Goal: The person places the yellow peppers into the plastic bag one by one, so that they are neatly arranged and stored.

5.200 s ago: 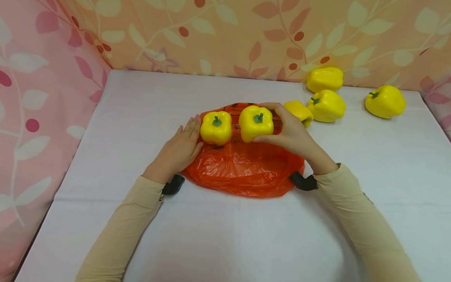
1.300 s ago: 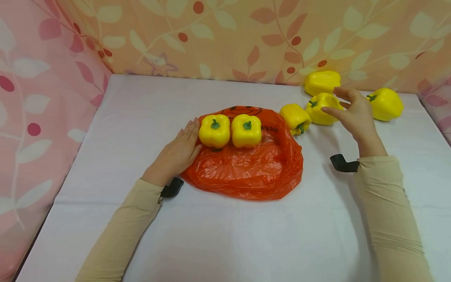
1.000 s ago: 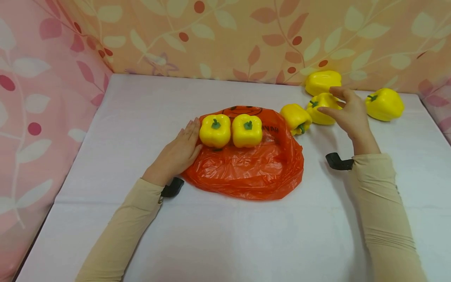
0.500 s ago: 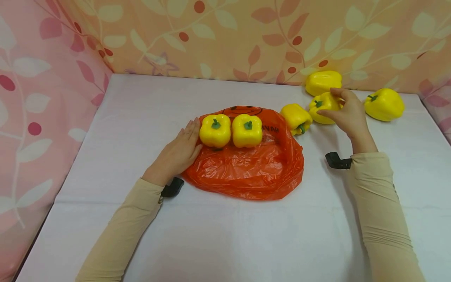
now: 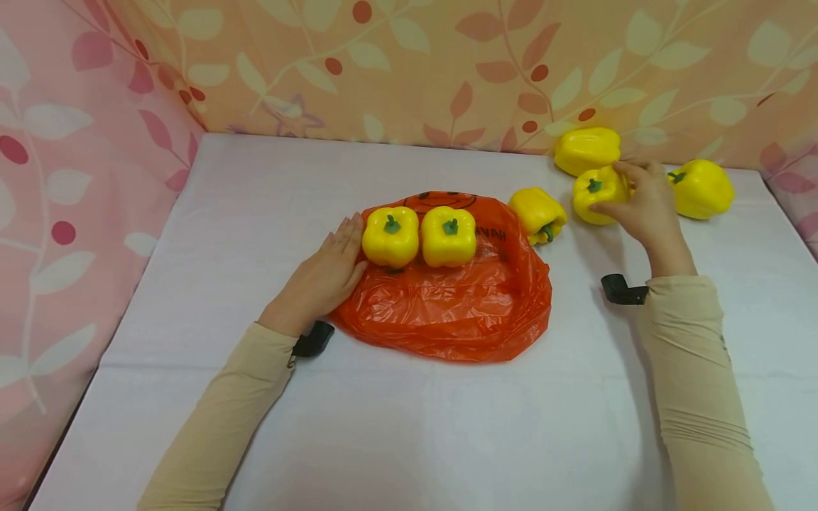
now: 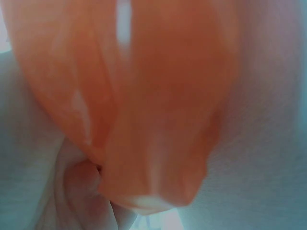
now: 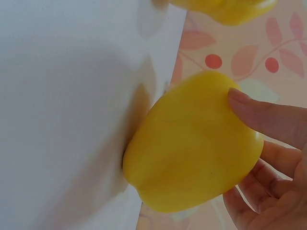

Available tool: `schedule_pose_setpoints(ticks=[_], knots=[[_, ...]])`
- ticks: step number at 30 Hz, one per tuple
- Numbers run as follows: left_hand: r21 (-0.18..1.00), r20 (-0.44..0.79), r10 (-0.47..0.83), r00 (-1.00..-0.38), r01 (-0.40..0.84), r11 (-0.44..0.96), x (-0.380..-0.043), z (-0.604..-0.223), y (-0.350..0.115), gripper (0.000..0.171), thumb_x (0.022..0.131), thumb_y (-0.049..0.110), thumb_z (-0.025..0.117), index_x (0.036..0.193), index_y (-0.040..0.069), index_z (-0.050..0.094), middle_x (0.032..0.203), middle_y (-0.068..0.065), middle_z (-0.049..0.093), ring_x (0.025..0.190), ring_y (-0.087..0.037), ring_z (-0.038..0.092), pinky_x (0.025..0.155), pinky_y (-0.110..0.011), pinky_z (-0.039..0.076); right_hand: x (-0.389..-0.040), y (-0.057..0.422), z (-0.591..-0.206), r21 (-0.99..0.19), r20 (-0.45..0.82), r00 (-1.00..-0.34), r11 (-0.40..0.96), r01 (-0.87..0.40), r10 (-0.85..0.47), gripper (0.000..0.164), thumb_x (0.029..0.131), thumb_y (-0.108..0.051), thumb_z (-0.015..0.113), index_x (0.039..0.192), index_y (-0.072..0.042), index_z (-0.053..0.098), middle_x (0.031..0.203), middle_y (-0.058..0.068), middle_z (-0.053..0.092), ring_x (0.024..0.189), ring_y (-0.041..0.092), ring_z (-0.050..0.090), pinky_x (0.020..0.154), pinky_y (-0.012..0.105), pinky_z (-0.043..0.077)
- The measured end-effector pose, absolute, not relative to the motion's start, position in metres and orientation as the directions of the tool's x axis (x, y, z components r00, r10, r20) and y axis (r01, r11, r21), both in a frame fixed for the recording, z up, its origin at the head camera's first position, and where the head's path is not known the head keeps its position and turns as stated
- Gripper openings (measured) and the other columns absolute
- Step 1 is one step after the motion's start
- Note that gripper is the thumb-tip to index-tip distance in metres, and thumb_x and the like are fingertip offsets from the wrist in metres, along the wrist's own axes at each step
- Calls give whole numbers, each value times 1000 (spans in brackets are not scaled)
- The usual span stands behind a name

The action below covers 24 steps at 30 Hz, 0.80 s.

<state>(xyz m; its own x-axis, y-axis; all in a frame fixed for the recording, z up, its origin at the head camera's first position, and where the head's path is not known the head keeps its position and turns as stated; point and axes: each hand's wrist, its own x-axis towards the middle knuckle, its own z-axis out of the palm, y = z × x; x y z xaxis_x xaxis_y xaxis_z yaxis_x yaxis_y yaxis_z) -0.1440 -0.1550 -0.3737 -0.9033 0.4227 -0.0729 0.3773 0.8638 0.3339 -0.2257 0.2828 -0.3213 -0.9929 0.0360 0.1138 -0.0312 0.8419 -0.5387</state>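
My right hand (image 5: 653, 206) grips a yellow bell pepper (image 5: 599, 196) between thumb and fingers at the back right of the table. The right wrist view shows that bell pepper (image 7: 192, 143) close up, tilted, with the thumb on one side and the fingers behind. With fingers straight, my left hand (image 5: 319, 275) rests at the left edge of a red plastic bag (image 5: 441, 309), beside the left bell pepper (image 5: 390, 241). A second bell pepper (image 5: 448, 241) stands right next to it on the bag. Both have stems up. Blurred red plastic (image 6: 163, 96) fills the left wrist view.
One bell pepper (image 5: 537, 215) lies at the bag's right edge. Another bell pepper (image 5: 586, 151) lies against the patterned back cloth (image 5: 396, 78), and one more bell pepper (image 5: 704, 189) sits to the right of my right hand. White cloth covers the table (image 5: 409, 426).
Earlier my right hand set the second bell pepper on the bag, then went to the back right. It now grips another pepper, which has shifted slightly right. My left hand stays put.
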Motion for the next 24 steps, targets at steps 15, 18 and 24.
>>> schedule_pose_setpoints(ticks=[15, 18, 24], knots=[[336, -64, 429, -901, 386, 859, -144, -373, -155, 68, 101, 24, 41, 148, -5, 2, 156, -18, 5, 143, -28, 5, 114, -44, 11, -222, 293, -319, -517, 162, -986, 854, -50, 41, 67, 83, -10, 72, 139, 6, 40, 145, 20, 35, 130, 41, 31, 104, 54, 31], [335, -64, 428, -901, 385, 860, -143, -373, -155, 68, 101, 24, 41, 148, -5, 2, 156, -18, 6, 143, -28, 5, 114, -44, 11, -221, 294, -320, -534, 139, -989, 845, -30, 53, 70, 83, -12, 72, 141, 6, 37, 145, 22, 35, 131, 40, 31, 106, 53, 30], [337, -60, 428, -902, 385, 859, -143, -373, -155, 68, 101, 24, 42, 148, -5, 3, 156, -18, 6, 143, -29, 5, 114, -45, 12, -218, 296, -324, -599, 124, -988, 801, 4, 97, 71, 85, -12, 70, 143, 2, 33, 146, 21, 34, 133, 35, 31, 109, 48, 28]])
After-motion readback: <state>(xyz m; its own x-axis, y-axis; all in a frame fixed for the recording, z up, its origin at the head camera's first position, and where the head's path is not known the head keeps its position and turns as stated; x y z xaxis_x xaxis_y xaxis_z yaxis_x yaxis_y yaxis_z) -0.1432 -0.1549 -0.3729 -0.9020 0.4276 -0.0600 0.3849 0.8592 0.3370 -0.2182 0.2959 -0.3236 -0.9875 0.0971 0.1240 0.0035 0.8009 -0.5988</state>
